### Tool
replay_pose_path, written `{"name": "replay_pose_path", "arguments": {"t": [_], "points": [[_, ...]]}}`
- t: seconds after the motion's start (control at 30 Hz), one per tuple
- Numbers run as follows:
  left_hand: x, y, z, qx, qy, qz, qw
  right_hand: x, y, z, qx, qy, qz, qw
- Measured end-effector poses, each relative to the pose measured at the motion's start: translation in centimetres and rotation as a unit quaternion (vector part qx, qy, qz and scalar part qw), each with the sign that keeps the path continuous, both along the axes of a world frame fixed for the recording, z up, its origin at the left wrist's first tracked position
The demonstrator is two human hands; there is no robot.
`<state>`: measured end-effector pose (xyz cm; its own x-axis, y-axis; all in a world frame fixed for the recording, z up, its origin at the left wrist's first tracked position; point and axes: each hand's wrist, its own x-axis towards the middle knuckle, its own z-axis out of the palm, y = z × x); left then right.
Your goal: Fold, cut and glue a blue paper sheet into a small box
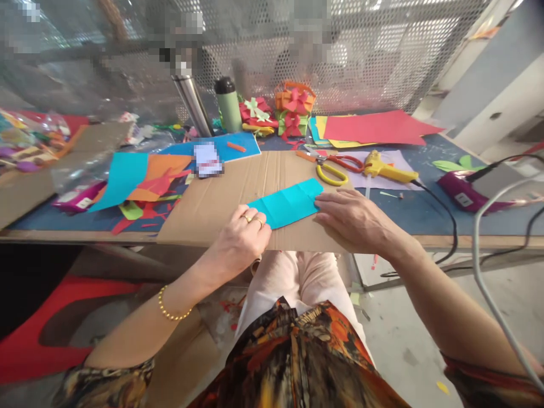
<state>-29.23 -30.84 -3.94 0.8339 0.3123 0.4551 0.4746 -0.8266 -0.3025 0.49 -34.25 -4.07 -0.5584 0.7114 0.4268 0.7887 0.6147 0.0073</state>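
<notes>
A strip of folded bright blue paper (287, 204) lies slantwise over the cardboard sheet (204, 209), with crease lines across it. My left hand (249, 232), with its fingers curled, grips the strip's left end. At the right end, my right hand (355, 218) has its fingertips on the paper's edge; its fingers are fairly straight and close together, and the thumb is hard to make out. Just beyond the strip are yellow-handled scissors (332, 177) and red-handled scissors (349, 162).
A yellow glue gun (389, 169) with a black cord rests on pale purple paper at the right. Red paper sheets (374, 127), finished paper boxes (295, 102), a green bottle (229, 107) and a steel flask (193, 105) stand behind. Coloured scraps (155, 187) lie left. A grey cable (478, 249) hangs right.
</notes>
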Motion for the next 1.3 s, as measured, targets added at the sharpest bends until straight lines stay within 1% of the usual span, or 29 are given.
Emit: {"name": "replay_pose_path", "arguments": {"t": [0.1, 0.2, 0.3, 0.37, 0.43, 0.53, 0.6, 0.67, 0.73, 0.77, 0.83, 0.9, 0.93, 1.0, 1.13, 1.23, 1.3], "points": [[0.6, -1.2, 0.8, -0.008, 0.004, -0.023, 1.0, 0.1, -0.3, 0.0, -0.006, 0.003, 0.003, 1.0], [1.2, -0.3, 2.0, -0.045, -0.007, -0.031, 0.998, 0.1, -0.4, -0.4, -0.014, 0.029, -0.007, 0.999], [3.3, 2.2, 2.9, -0.094, -0.01, -0.026, 0.995, 0.1, -0.3, -1.0, -0.007, 0.035, -0.035, 0.999], [5.6, 4.1, 3.2, -0.137, 0.011, -0.025, 0.99, 0.0, -0.3, -1.3, 0.001, 0.029, -0.049, 0.998], [8.2, 5.8, 3.4, -0.18, 0.038, -0.004, 0.983, -0.1, -0.4, -1.5, -0.002, 0.034, -0.053, 0.998], [11.6, 8.0, 3.6, -0.286, 0.061, 0.046, 0.955, -0.2, -0.6, -1.2, -0.021, 0.056, -0.052, 0.997], [13.0, 9.1, 3.8, -0.349, 0.081, 0.073, 0.931, 0.0, -0.8, -0.7, -0.038, 0.076, -0.044, 0.995], [13.8, 10.1, 4.1, -0.387, 0.109, 0.074, 0.913, 0.5, -0.8, -0.1, -0.059, 0.102, -0.021, 0.993], [14.1, 10.9, 4.2, -0.408, 0.128, 0.061, 0.902, 1.3, -0.5, 0.3, -0.071, 0.142, -0.012, 0.987], [14.1, 11.1, 4.3, -0.415, 0.13, 0.057, 0.899, 1.7, -0.2, 0.3, -0.066, 0.163, -0.022, 0.984], [14.0, 11.3, 4.2, -0.427, 0.119, 0.062, 0.894, 2.2, 0.6, 0.3, -0.046, 0.19, -0.066, 0.979], [13.8, 11.2, 4.1, -0.441, 0.101, 0.068, 0.889, 2.4, 1.3, 0.1, -0.029, 0.198, -0.111, 0.973], [13.7, 11.1, 4.0, -0.449, 0.092, 0.07, 0.886, 2.3, 1.6, 0.0, -0.034, 0.2, -0.127, 0.971], [13.4, 10.8, 4.0, -0.464, 0.079, 0.073, 0.879, 2.0, 1.9, 0.1, -0.073, 0.217, -0.151, 0.962], [13.1, 9.9, 4.5, -0.477, 0.066, 0.097, 0.871, 2.0, 2.5, 1.0, -0.213, 0.252, -0.18, 0.926], [13.0, 9.3, 5.0, -0.481, 0.062, 0.101, 0.869, 2.3, 3.2, 1.7, -0.31, 0.23, -0.181, 0.905], [13.0, 9.2, 5.0, -0.481, 0.057, 0.097, 0.869, 2.3, 3.6, 2.1, -0.348, 0.196, -0.188, 0.897]]}}
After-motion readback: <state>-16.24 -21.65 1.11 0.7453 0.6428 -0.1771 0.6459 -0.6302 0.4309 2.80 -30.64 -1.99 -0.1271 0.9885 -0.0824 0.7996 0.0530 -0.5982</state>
